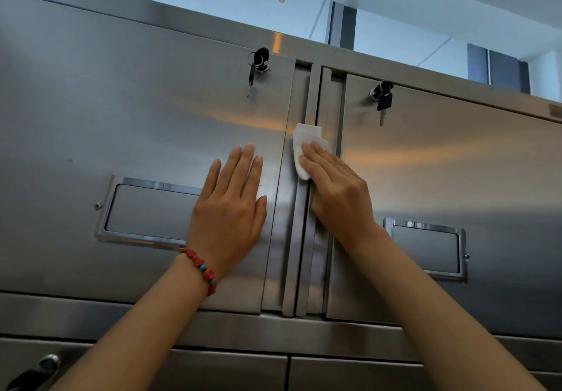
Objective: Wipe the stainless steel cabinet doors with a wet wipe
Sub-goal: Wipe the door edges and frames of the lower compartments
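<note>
brushed silver-grey left cabinet door and right cabinet door, each streaked with a warm orange reflection. white wet wipe. red beaded bracelet (two turquoise beads). black-headed keys.

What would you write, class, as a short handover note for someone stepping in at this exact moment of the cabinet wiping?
Left hand: flat, fingers straight, pressing on the left brushed stainless steel cabinet door.
Right hand: pressing the folded white wet wipe against the vertical steel strips where the two doors meet.
Right stainless steel door: untouched by either hand now. Black-headed keys hang in both locks.
Done: cannot be judged; no wet streaks are visible.
Left: probably the lower seam, both door faces, and around the recessed handles.
</note>
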Motion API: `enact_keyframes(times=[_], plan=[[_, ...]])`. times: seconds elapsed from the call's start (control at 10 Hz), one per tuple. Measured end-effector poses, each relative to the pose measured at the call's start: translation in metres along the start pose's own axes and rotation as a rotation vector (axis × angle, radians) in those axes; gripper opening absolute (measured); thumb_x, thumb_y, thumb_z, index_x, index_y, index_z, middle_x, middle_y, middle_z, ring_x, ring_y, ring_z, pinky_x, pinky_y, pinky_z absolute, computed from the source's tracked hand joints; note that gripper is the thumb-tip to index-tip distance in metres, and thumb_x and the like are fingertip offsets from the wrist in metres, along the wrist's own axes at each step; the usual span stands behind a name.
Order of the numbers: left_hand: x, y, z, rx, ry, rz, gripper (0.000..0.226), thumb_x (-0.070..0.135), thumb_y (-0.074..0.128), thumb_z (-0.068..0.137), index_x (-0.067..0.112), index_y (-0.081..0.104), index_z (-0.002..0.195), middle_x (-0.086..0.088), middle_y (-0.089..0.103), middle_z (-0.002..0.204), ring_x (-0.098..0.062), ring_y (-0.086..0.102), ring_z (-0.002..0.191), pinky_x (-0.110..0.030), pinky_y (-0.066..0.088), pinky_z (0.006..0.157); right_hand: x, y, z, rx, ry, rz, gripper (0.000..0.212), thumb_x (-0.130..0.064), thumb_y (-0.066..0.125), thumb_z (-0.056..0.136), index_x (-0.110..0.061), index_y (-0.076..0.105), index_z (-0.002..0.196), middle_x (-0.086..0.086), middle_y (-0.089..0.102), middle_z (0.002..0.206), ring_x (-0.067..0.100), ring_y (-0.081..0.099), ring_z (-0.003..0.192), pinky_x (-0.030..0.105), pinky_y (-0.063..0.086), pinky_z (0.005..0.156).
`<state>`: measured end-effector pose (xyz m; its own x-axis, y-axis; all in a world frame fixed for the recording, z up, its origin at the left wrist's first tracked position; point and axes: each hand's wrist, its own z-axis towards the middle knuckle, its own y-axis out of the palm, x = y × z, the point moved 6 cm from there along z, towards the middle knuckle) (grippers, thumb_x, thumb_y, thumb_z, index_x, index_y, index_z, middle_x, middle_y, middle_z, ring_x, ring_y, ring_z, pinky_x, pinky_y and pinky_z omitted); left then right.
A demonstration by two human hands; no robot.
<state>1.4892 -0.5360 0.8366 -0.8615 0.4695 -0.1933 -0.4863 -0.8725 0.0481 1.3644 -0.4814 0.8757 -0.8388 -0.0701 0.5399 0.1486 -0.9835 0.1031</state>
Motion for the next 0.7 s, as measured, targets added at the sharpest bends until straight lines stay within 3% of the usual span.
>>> enact_keyframes(times=[0.7], plan=[[0.002,0.0,-0.001,-0.028,-0.011,-0.002,0.056,0.031,0.025,0.095,-0.003,0.037,0.138,-0.023,0.033,0.145,-0.035,0.031,0.136,-0.051,0.029,0.11,-0.037,-0.01,-0.06,-0.043,-0.024,0.002,0.036,0.01,0.077,0.068,0.009,0.068,0.103,0.025,0.064,0.112,0.035,0.061,0.108,0.044,0.045,0.096]])
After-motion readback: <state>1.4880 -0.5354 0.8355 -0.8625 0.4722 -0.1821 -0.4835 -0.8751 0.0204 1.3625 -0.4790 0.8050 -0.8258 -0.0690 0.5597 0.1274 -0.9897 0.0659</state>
